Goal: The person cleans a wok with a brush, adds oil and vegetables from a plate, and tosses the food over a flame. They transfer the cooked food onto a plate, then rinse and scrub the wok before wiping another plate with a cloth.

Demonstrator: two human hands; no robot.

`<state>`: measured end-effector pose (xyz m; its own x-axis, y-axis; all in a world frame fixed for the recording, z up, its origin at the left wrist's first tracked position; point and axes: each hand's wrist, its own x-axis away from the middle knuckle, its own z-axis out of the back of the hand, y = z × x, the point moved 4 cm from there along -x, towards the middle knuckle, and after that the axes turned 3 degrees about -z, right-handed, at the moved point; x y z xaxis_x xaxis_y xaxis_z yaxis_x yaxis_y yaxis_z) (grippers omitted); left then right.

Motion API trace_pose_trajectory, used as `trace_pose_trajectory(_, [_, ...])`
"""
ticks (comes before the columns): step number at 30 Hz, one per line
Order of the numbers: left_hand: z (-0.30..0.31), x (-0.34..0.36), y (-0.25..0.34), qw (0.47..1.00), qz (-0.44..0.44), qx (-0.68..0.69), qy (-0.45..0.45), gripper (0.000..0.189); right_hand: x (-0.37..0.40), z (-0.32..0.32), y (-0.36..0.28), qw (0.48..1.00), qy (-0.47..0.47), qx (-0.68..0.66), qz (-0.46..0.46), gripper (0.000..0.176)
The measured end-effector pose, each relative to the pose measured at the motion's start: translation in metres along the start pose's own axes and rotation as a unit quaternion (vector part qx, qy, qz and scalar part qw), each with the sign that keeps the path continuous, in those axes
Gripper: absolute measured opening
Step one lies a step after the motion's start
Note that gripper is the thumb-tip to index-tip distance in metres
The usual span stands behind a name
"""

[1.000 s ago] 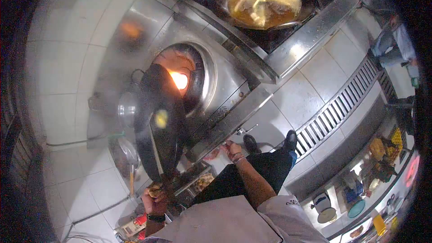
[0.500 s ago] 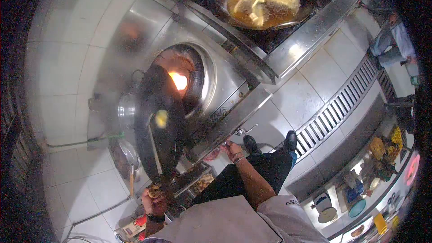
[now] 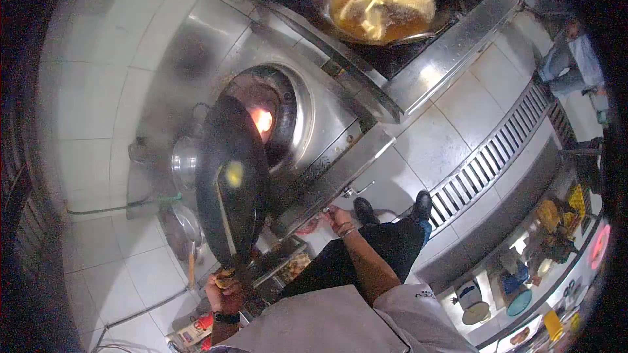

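My left hand (image 3: 226, 291): grip clenched on black wok (image 3: 232, 176) handle, wok tilted beside lit burner (image 3: 263, 119). Right hand (image 3: 338, 217) at range (image 3: 347, 170) front, grip unclear. Packet (image 3: 186, 335) print unreadable.

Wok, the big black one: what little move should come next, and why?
Probably set the wok back down on the burner ring. The left hand grips its handle and holds it tilted, off to the side of the ring, while the flame burns uncovered. The right hand is at the front edge of the stove.
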<state>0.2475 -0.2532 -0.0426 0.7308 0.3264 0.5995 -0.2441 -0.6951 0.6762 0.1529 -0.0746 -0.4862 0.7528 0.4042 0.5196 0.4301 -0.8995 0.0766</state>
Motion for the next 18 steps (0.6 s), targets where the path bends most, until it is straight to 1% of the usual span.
trace_pose_trajectory(1, [0.019, -0.001, 0.005, 0.999, -0.022, -0.013, 0.021, 0.022, 0.013, -0.029, -0.012, 0.997, 0.066, 0.019, -0.042, 0.015])
trace_pose_trajectory(2, [0.017, -0.002, 0.005, 0.999, -0.022, -0.013, 0.02, 0.022, 0.022, -0.049, -0.021, 0.987, 0.133, 0.037, -0.084, 0.013])
trace_pose_trajectory(3, [0.013, -0.002, 0.004, 1.0, 0.0, 0.007, 0.021, 0.021, 0.023, -0.054, -0.025, 0.987, 0.133, 0.037, -0.084, 0.013])
trace_pose_trajectory(4, [0.007, -0.002, 0.002, 0.999, 0.021, 0.027, 0.022, 0.021, 0.025, -0.057, -0.026, 0.98, 0.168, 0.033, -0.104, 0.012])
trace_pose_trajectory(5, [0.003, -0.001, 0.001, 0.999, 0.022, 0.027, 0.022, 0.021, 0.027, -0.057, -0.027, 0.971, 0.202, 0.029, -0.124, 0.012])
trace_pose_trajectory(6, [-0.002, 0.0, -0.001, 0.998, 0.028, 0.057, 0.03, 0.021, 0.03, -0.059, -0.029, 0.971, 0.203, 0.029, -0.123, 0.012])
trace_pose_trajectory(7, [-0.005, 0.001, -0.003, 0.995, 0.034, 0.087, 0.038, 0.022, 0.03, -0.065, -0.032, 0.979, 0.165, 0.037, -0.116, 0.013])
trace_pose_trajectory(8, [-0.006, 0.002, -0.003, 0.995, 0.034, 0.087, 0.038, 0.022, 0.028, -0.062, -0.03, 0.985, 0.127, 0.044, -0.11, 0.015])
trace_pose_trajectory(10, [-0.01, 0.001, 0.0, 1.0, -0.002, -0.029, -0.008, 0.024, 0.022, -0.053, -0.025, 0.984, 0.13, 0.042, -0.114, 0.016])
trace_pose_trajectory(11, [-0.01, 0.001, -0.001, 1.0, -0.002, -0.029, -0.009, 0.024, 0.024, -0.058, -0.027, 0.983, 0.134, 0.039, -0.118, 0.018])
trace_pose_trajectory(12, [-0.008, 0.0, -0.001, 1.0, 0.001, -0.002, 0.012, 0.025, 0.026, -0.064, -0.028, 0.983, 0.134, 0.039, -0.118, 0.018])
trace_pose_trajectory(13, [-0.006, 0.0, -0.001, 0.999, 0.004, 0.024, 0.033, 0.025, 0.029, -0.068, -0.03, 0.979, 0.166, 0.045, -0.106, 0.018])
trace_pose_trajectory(14, [-0.006, 0.0, -0.001, 0.999, 0.004, 0.025, 0.032, 0.025, 0.029, -0.066, -0.03, 0.974, 0.198, 0.05, -0.094, 0.018])
trace_pose_trajectory(16, [-0.007, -0.001, -0.002, 0.997, 0.025, 0.067, 0.032, 0.024, 0.028, -0.067, -0.029, 0.978, 0.181, 0.051, -0.093, 0.019])
trace_pose_trajectory(17, [-0.014, 0.001, -0.003, 0.997, 0.025, 0.067, 0.032, 0.024, 0.025, -0.063, -0.027, 0.981, 0.164, 0.053, -0.092, 0.019])
trace_pose_trajectory(18, [-0.024, 0.004, -0.004, 0.997, 0.004, 0.038, 0.06, 0.024, 0.024, -0.06, -0.026, 0.981, 0.164, 0.052, -0.091, 0.019])
